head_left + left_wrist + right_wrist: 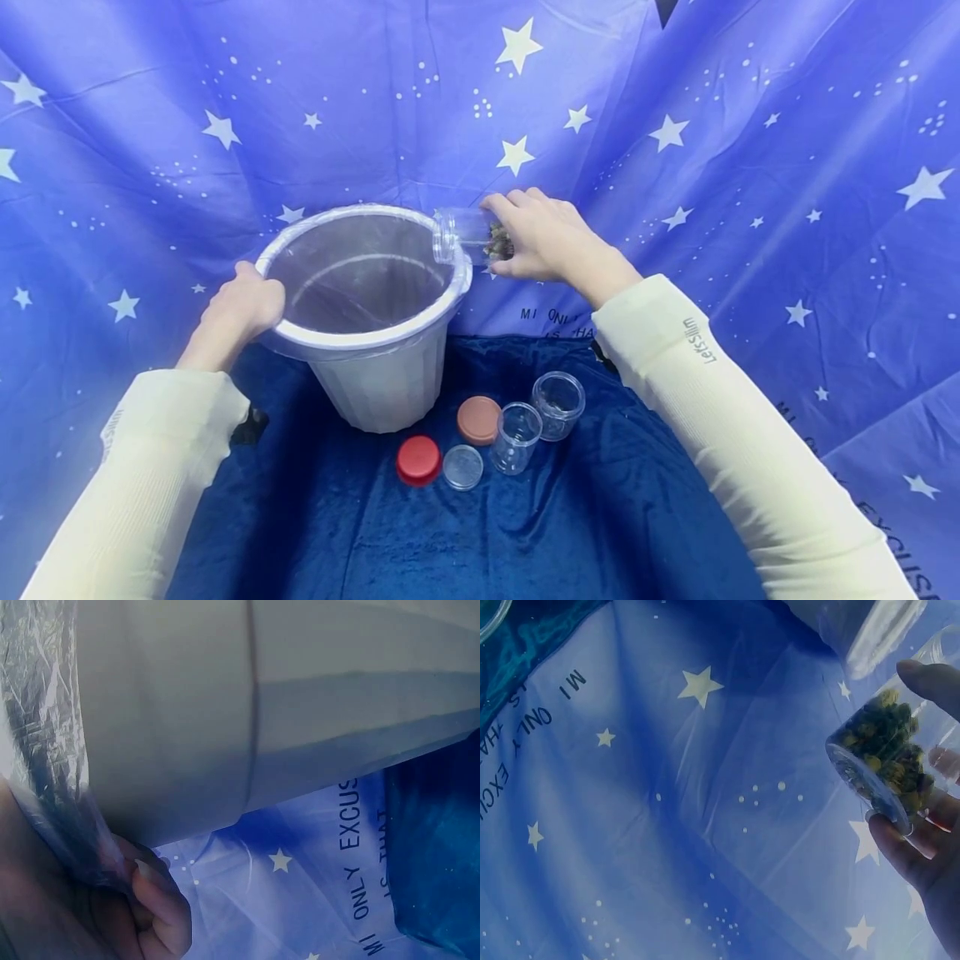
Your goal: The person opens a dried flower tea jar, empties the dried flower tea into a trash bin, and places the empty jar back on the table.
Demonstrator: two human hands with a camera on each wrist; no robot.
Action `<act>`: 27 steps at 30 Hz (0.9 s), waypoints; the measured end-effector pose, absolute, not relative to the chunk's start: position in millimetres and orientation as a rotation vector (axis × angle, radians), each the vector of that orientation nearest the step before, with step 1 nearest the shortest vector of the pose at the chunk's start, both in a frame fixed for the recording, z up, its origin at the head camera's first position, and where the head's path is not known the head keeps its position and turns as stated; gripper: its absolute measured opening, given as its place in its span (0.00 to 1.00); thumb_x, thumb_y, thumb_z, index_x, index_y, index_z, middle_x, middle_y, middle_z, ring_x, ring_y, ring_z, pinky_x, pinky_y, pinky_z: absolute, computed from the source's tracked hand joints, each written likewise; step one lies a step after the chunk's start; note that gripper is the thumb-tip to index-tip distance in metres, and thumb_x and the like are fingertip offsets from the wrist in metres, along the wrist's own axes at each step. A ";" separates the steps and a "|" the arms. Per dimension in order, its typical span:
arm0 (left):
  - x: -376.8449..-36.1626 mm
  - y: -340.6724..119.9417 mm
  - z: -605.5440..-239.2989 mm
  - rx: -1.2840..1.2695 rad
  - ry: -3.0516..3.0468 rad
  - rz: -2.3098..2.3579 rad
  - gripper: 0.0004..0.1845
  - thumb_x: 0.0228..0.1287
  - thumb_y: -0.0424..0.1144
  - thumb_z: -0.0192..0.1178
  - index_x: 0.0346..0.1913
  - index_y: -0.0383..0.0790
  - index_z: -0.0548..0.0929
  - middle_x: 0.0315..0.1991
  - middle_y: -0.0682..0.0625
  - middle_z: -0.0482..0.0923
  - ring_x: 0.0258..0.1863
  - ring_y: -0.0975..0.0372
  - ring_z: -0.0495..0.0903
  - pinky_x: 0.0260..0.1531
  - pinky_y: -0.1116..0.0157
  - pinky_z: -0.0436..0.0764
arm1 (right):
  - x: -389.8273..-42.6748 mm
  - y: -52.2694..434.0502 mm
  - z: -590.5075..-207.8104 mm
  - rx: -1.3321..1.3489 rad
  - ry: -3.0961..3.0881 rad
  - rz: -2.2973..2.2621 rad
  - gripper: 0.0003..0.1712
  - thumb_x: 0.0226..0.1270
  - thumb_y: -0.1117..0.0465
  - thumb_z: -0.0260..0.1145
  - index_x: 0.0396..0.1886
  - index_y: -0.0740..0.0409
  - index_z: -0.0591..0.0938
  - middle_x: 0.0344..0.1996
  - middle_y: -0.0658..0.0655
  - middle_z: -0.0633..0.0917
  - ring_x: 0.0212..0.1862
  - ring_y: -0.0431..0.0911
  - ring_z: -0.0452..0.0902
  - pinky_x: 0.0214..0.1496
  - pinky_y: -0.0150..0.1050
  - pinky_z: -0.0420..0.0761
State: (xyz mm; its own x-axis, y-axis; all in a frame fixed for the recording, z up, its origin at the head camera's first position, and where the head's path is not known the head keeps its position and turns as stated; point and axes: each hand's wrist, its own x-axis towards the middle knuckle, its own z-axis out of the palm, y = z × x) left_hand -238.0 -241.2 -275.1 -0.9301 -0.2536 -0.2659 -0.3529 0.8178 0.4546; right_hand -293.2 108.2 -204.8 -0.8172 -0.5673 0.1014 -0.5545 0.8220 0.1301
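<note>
My left hand point(246, 298) grips the left rim of a white trash can point(378, 383) lined with a clear plastic bag point(45, 727); its fingers curl under the rim in the left wrist view. My right hand point(543, 237) holds a clear jar point(468, 232) on its side, the open mouth over the can's right rim. Dried yellow-green flower buds point(889, 750) sit at the jar's base, by my fingers. In the right wrist view the thumb and fingers wrap round the jar. The inside of the can shows grey walls through the bag.
In front of the can, on dark blue cloth point(450, 542), stand two clear open jars point(516, 442). Beside them lie a red lid point(418, 460), a clear lid point(462, 467) and an orange-pink lid point(478, 418). A blue star-patterned curtain point(420, 100) hangs behind.
</note>
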 end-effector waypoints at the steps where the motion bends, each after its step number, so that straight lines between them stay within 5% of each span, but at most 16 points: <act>1: -238.1 -241.5 -274.9 -0.474 2.808 0.759 0.38 0.67 0.44 0.28 0.72 0.19 0.37 0.63 0.18 0.58 0.61 0.30 0.63 0.57 0.36 0.66 | -293.0 106.7 -205.6 0.891 -2.868 -0.148 0.45 0.58 0.43 0.69 0.71 0.51 0.64 0.60 0.60 0.77 0.61 0.58 0.71 0.55 0.57 0.77; 27: -238.3 -240.6 -273.7 -0.464 2.803 0.763 0.40 0.67 0.45 0.27 0.72 0.20 0.31 0.65 0.17 0.55 0.63 0.29 0.60 0.60 0.35 0.64 | -289.0 92.2 -220.5 1.007 -2.627 -0.274 0.42 0.55 0.52 0.72 0.69 0.53 0.67 0.60 0.62 0.76 0.60 0.58 0.73 0.56 0.53 0.79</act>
State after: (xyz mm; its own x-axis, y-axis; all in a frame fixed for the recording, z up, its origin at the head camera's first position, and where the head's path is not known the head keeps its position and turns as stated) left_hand -238.3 -240.6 -273.7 -0.9308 -0.2460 -0.2703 -0.3490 0.8176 0.4579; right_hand -289.0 92.2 -220.5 -0.7033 -0.6760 0.2198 -0.6160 0.7339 0.2861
